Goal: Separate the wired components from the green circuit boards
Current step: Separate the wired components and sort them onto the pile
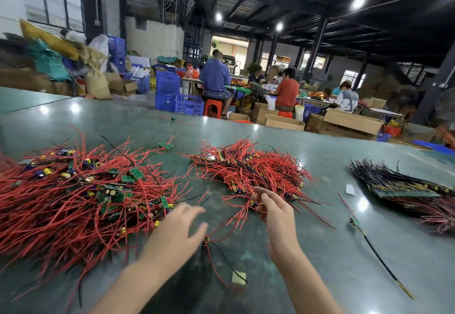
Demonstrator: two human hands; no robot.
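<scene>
Head view: the left hand [176, 225] is blurred, its fingers [194, 211] spread and nearly straight, holding nothing. It hovers low over the counter [320, 252] at the near edge of the big heap of red wires [73, 203], whose small green circuit boards [133, 174] and yellow-topped capacitors lie tangled through it, up and to the left of those fingers. Just beside the left thumb, toward the right hand, a single small part with red and black leads [206, 240] lies on the counter; whether the thumb touches it cannot be told.

The right hand [275, 211] is raised with its fingers [264, 194] curled, pinching a strand of red wires with small parts [246, 211] at the near edge of the second red pile [251, 171], which spreads away just beyond those fingers. The strand trails down and left from the pinch toward the counter.

Well to the right of the right fingers lies a neat bundle of dark wires on a long green strip [398, 185], with a scrap of white paper [350, 189] between it and the hand. Nearer, right of the wrist, a lone small board with a long black lead [354, 222] lies alone. A yellowish paper square [238, 277] lies between the forearms.

Beyond the counter, people sit at tables among blue crates [167, 85] and cardboard boxes [352, 119].
</scene>
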